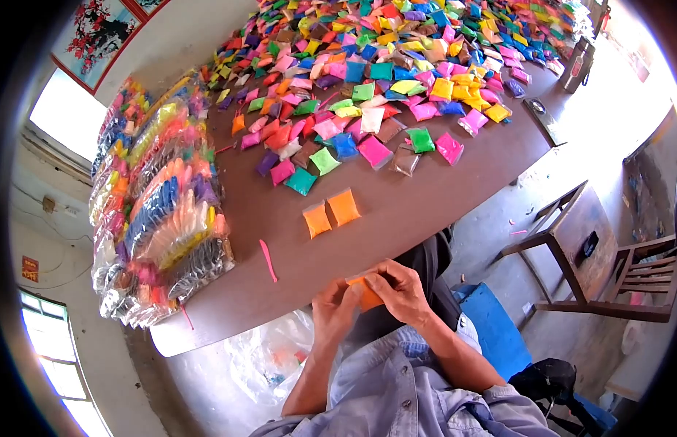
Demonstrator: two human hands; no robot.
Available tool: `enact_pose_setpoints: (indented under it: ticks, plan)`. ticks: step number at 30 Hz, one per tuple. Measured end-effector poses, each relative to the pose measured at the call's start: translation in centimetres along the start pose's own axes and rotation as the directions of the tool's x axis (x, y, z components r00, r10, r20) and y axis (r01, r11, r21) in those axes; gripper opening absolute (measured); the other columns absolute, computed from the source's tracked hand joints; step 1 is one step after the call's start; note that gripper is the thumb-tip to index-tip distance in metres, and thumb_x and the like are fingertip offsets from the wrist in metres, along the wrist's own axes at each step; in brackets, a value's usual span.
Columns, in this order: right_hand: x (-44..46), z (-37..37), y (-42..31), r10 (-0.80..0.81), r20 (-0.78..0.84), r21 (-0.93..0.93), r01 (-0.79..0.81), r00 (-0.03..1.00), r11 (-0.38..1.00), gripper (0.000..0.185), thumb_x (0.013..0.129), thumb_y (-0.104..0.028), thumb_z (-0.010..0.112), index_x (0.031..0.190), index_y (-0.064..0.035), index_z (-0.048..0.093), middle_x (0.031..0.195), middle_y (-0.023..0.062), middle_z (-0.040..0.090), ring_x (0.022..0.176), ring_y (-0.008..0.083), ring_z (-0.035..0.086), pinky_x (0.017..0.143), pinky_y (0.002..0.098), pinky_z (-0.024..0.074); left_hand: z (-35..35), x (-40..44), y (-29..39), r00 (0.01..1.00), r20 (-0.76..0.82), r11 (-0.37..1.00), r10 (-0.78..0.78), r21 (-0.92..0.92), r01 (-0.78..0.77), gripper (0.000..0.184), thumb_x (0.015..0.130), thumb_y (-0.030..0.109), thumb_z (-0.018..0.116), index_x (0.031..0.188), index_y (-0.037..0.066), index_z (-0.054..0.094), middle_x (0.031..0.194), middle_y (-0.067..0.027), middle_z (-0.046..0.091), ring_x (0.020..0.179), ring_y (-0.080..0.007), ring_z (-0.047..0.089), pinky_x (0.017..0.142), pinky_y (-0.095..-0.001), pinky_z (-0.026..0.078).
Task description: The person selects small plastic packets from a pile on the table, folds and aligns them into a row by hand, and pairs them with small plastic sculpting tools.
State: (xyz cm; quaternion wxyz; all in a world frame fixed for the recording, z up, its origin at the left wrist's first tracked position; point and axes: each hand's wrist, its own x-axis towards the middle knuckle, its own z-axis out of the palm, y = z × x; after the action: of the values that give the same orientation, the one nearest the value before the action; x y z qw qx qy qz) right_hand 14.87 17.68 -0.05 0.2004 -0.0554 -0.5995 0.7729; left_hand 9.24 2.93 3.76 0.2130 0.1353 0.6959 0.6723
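Between my two hands, just off the table's front edge, is a small orange packet (367,295) in a clear bag. My left hand (337,309) pinches its left side, and my right hand (398,291) grips its upper right, thumb and fingers closed. Two more orange packets (344,207) lie side by side on the brown table (426,207) ahead of my hands. A pink plastic stick (268,261) rests to their left. What my fingers do on the packet's rear face is hidden.
A large heap of coloured packets (375,109) covers the far table. Bundled clear bags of colourful packets (163,211) stack along the left side. A dark bottle (577,64) stands at the far right corner. A wooden chair (644,280) and a blue box (493,328) stand right; a plastic bag (262,357) lies below.
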Motion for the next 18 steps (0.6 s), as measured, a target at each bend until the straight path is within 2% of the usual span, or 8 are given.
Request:
enact_pose_setpoints:
  ticks: [2, 6, 9, 11, 12, 14, 16, 18]
  plan:
    - [-0.2, 0.3, -0.8, -0.033, -0.01, -0.016, 0.033, 0.999, 0.999, 0.016, 0.106, -0.015, 0.063, 0.108, -0.0017, 0.071, 0.093, 0.0023, 0.069, 0.085, 0.0088, 0.063, 0.078, 0.0221, 0.0518, 0.0, -0.3, 0.0, 1.0, -0.02, 1.0, -0.001, 0.005, 0.001, 0.022, 0.101, 0.023, 0.07, 0.104, 0.001, 0.069, 0.083, 0.0034, 0.061, 0.076, -0.0042, 0.053, 0.068, -0.0225, 0.044]
    - [-0.8, 0.2, -0.9, 0.046, 0.02, -0.001, -0.045, 0.999, 0.999, 0.014, 0.105, -0.014, 0.064, 0.104, -0.0014, 0.07, 0.089, 0.0021, 0.067, 0.082, 0.0089, 0.061, 0.076, 0.0237, 0.0511, -0.4, -1.2, 0.0, 0.999, -0.016, 0.995, -0.028, 0.091, 0.029, 0.02, 0.101, 0.022, 0.069, 0.102, 0.002, 0.07, 0.083, 0.0049, 0.061, 0.077, -0.0032, 0.052, 0.067, -0.0224, 0.042]
    - [-1.2, -0.1, -0.4, 0.057, 0.045, 0.001, -0.057, 0.997, 0.998, 0.013, 0.104, -0.014, 0.065, 0.105, -0.0015, 0.069, 0.089, 0.0032, 0.067, 0.081, 0.0101, 0.062, 0.076, 0.0243, 0.0524, -0.2, -1.5, -0.2, 1.0, -0.026, 0.997, -0.007, 0.07, 0.009, 0.02, 0.101, 0.022, 0.069, 0.099, 0.002, 0.07, 0.083, 0.0053, 0.061, 0.076, -0.0036, 0.052, 0.068, -0.0221, 0.042]
    - [-1.4, -0.1, -0.1, 0.059, 0.053, -0.017, -0.058, 0.997, 0.998, 0.013, 0.103, -0.013, 0.066, 0.106, -0.0011, 0.069, 0.09, 0.0044, 0.067, 0.082, 0.011, 0.064, 0.077, 0.0246, 0.0537, 0.3, -1.6, -0.6, 0.994, -0.1, 0.998, -0.036, -0.053, 0.031, 0.02, 0.102, 0.021, 0.069, 0.097, 0.002, 0.07, 0.083, 0.005, 0.061, 0.077, -0.004, 0.052, 0.069, -0.0221, 0.043]
    - [-1.5, 0.1, -0.2, 0.056, 0.057, -0.084, -0.051, 0.997, 0.995, 0.014, 0.103, -0.015, 0.066, 0.106, -0.0014, 0.069, 0.09, 0.0054, 0.067, 0.081, 0.0117, 0.064, 0.075, 0.0249, 0.0539, 0.1, -1.6, -0.7, 0.995, -0.096, 0.998, -0.036, -0.051, 0.031, 0.02, 0.102, 0.021, 0.069, 0.097, 0.002, 0.07, 0.083, 0.005, 0.061, 0.077, -0.004, 0.052, 0.069, -0.0221, 0.043]
    - [-1.6, 0.3, -0.3, 0.054, 0.057, -0.151, -0.045, 0.997, 0.987, 0.015, 0.103, -0.016, 0.067, 0.106, -0.0016, 0.069, 0.089, 0.0065, 0.067, 0.08, 0.0124, 0.065, 0.074, 0.0251, 0.0542, -0.6, -1.8, -0.9, 0.993, -0.12, 0.997, -0.014, 0.077, 0.023, 0.02, 0.102, 0.021, 0.069, 0.097, 0.001, 0.07, 0.084, 0.0042, 0.063, 0.077, -0.0047, 0.052, 0.07, -0.0225, 0.044]
    - [-1.6, 0.7, -0.3, 0.012, 0.033, -0.142, -0.007, 0.999, 0.99, 0.019, 0.103, -0.02, 0.067, 0.107, -0.0012, 0.069, 0.088, 0.0073, 0.068, 0.079, 0.0126, 0.065, 0.071, 0.0256, 0.0542, -0.5, -1.9, -0.7, 0.991, -0.135, 0.996, 0.011, 0.093, 0.002, 0.02, 0.102, 0.021, 0.069, 0.097, 0.001, 0.07, 0.084, 0.0041, 0.063, 0.077, -0.0049, 0.053, 0.07, -0.0229, 0.045]
    - [-1.7, 1.0, -0.6, 0.052, 0.026, -0.143, -0.048, 0.998, 0.989, 0.021, 0.103, -0.021, 0.068, 0.109, -0.0009, 0.069, 0.088, 0.0079, 0.068, 0.078, 0.0132, 0.065, 0.071, 0.0256, 0.0545, -0.5, -1.8, -0.6, 0.988, -0.149, 0.994, 0.036, 0.11, -0.02, 0.021, 0.103, 0.02, 0.068, 0.097, 0.0, 0.07, 0.083, 0.0039, 0.063, 0.077, -0.0051, 0.053, 0.07, -0.0232, 0.046]
